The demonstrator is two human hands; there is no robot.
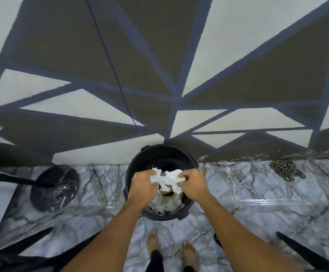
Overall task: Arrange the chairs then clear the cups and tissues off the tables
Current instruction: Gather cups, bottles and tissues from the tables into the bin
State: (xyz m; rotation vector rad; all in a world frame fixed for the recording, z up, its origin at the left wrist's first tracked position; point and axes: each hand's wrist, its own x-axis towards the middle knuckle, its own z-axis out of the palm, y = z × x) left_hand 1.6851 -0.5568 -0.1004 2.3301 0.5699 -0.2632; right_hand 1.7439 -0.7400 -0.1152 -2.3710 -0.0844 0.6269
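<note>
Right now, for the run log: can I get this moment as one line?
step: binning tissues | left hand: grips tissues | right hand: grips tissues | where: over black bin, scraps inside

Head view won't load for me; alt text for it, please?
Left hand and right hand grip crumpled white tissues over an open black bin already holding paper waste. It stands on a marble-patterned floor against a triangle-painted wall, a round black pedestal base to its left.

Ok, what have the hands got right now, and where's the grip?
A wad of crumpled white tissues, above the black bin. The left hand pinches its left end, the right hand its right end.
</note>
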